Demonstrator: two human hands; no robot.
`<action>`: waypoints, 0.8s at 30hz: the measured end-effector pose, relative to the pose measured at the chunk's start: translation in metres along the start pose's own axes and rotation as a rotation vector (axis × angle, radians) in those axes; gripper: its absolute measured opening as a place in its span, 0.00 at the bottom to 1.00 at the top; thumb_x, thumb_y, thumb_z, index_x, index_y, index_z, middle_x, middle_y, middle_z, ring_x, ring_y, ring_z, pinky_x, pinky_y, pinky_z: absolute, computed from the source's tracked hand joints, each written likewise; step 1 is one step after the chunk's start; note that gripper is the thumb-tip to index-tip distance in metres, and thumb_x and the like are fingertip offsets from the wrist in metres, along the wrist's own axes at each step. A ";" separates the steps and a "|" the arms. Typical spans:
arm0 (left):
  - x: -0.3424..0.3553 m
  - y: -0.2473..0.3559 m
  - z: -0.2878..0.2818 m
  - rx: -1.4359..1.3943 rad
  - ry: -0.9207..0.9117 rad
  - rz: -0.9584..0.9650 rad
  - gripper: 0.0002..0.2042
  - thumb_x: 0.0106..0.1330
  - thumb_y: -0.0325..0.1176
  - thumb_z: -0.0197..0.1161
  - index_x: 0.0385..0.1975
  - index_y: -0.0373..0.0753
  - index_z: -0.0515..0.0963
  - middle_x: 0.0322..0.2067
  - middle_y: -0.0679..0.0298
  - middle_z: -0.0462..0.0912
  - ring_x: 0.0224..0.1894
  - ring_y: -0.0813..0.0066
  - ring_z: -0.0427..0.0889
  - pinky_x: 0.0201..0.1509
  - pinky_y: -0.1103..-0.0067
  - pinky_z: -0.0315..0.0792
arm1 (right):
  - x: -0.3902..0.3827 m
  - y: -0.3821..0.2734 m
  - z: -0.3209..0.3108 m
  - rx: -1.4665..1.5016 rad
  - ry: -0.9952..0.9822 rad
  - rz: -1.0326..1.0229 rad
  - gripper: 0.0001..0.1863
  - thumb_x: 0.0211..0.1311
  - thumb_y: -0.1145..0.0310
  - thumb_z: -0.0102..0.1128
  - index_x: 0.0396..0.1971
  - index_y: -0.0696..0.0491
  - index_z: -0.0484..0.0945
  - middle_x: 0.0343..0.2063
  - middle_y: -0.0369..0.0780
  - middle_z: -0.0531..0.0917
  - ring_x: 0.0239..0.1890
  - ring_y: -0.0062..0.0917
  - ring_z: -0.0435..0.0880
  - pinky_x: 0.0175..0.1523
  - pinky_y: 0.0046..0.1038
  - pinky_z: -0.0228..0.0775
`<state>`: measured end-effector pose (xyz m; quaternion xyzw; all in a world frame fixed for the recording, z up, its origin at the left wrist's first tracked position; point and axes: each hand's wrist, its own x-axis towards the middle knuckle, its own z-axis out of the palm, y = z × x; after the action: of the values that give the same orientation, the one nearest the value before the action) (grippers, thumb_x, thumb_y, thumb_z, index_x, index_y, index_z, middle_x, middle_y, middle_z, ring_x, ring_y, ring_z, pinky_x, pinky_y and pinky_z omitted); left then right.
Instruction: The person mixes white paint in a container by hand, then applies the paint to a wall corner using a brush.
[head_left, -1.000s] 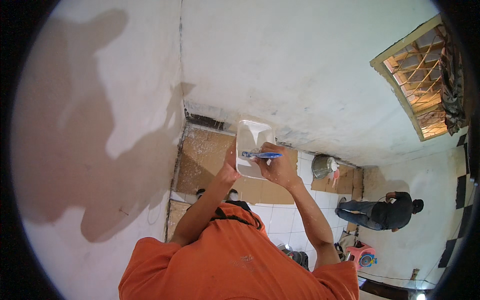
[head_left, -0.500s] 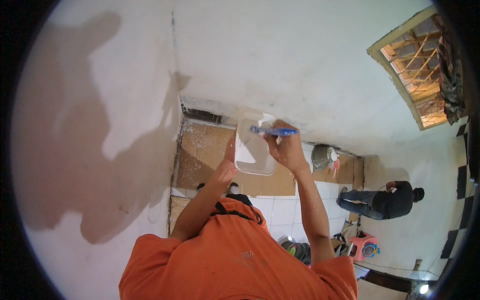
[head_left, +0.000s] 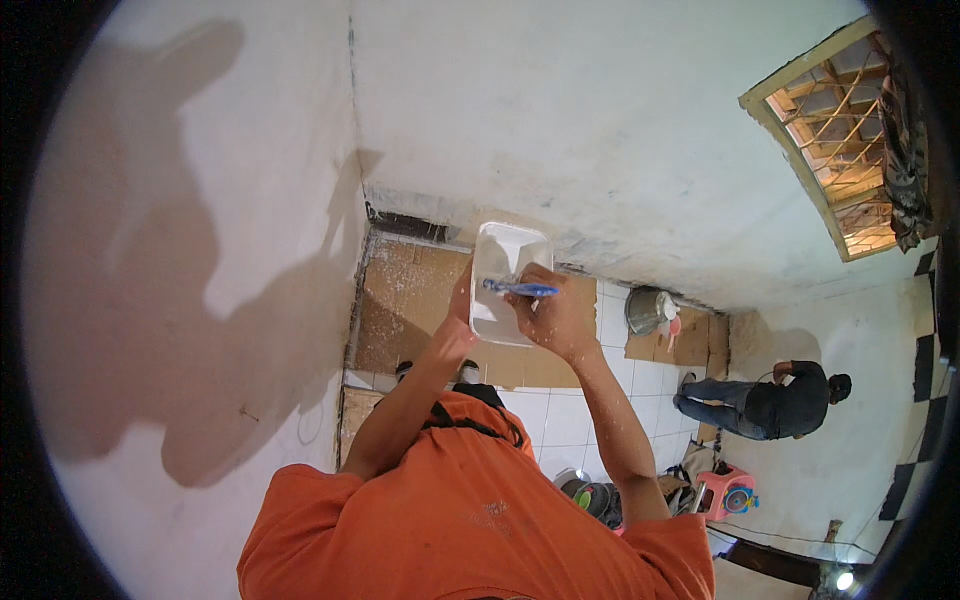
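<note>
White walls [head_left: 580,110] upper-centre; mid-frame, left hand [head_left: 461,322] clasps tub [head_left: 492,326], right hand [head_left: 554,318] grips brush [head_left: 537,291], shifted lower, work staying there.

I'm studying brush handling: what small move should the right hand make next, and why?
Probably wipe the blue-handled brush lightly inside the white tub: the right hand holds it over the tub, the left hand supports the tub, and white specks dot the cardboard below, so drips seem likely.

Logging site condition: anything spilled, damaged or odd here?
Yes. The brown cardboard underfoot is spattered with white specks, left of the white container, like splashes. Also, the facing wall is smudged grey low down, and a dark strip at its base, toward the left, interrupts the pale surface.
</note>
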<state>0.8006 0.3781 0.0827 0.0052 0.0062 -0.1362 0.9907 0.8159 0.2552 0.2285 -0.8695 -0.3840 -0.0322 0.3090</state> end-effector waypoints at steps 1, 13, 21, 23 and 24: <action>-0.001 0.001 -0.004 -0.004 0.012 -0.004 0.24 0.70 0.54 0.48 0.53 0.42 0.73 0.44 0.61 0.81 0.43 0.68 0.82 0.45 0.71 0.79 | -0.001 -0.005 -0.002 0.002 -0.001 -0.003 0.05 0.48 0.75 0.65 0.22 0.58 0.77 0.21 0.43 0.77 0.22 0.40 0.77 0.27 0.33 0.67; -0.008 0.002 0.007 -0.079 -0.047 -0.031 0.25 0.71 0.55 0.45 0.56 0.41 0.71 0.48 0.59 0.80 0.46 0.67 0.81 0.51 0.68 0.78 | 0.024 0.006 -0.003 -0.062 0.121 0.025 0.05 0.50 0.75 0.66 0.28 0.57 0.81 0.27 0.43 0.78 0.25 0.39 0.79 0.29 0.33 0.71; -0.002 0.007 -0.004 -0.082 -0.071 -0.037 0.26 0.71 0.56 0.45 0.56 0.41 0.71 0.47 0.59 0.80 0.45 0.67 0.81 0.51 0.69 0.78 | 0.004 0.002 0.011 -0.068 0.109 -0.037 0.08 0.48 0.78 0.66 0.31 0.57 0.81 0.30 0.43 0.79 0.28 0.41 0.80 0.32 0.34 0.73; -0.005 0.007 0.006 -0.124 -0.114 -0.061 0.27 0.70 0.57 0.45 0.56 0.41 0.71 0.47 0.59 0.80 0.46 0.66 0.81 0.51 0.68 0.78 | -0.002 -0.003 0.012 -0.032 0.101 -0.028 0.08 0.47 0.78 0.66 0.31 0.57 0.81 0.30 0.44 0.79 0.28 0.41 0.80 0.32 0.34 0.73; -0.007 0.007 0.012 -0.128 -0.131 -0.064 0.27 0.70 0.57 0.45 0.56 0.41 0.71 0.48 0.59 0.80 0.46 0.66 0.81 0.52 0.68 0.77 | -0.005 -0.005 0.011 0.004 0.093 -0.020 0.08 0.47 0.79 0.66 0.31 0.58 0.81 0.29 0.44 0.78 0.28 0.41 0.80 0.31 0.34 0.73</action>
<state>0.7955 0.3862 0.0947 -0.0672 -0.0496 -0.1673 0.9824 0.8066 0.2608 0.2208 -0.8626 -0.3779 -0.0751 0.3278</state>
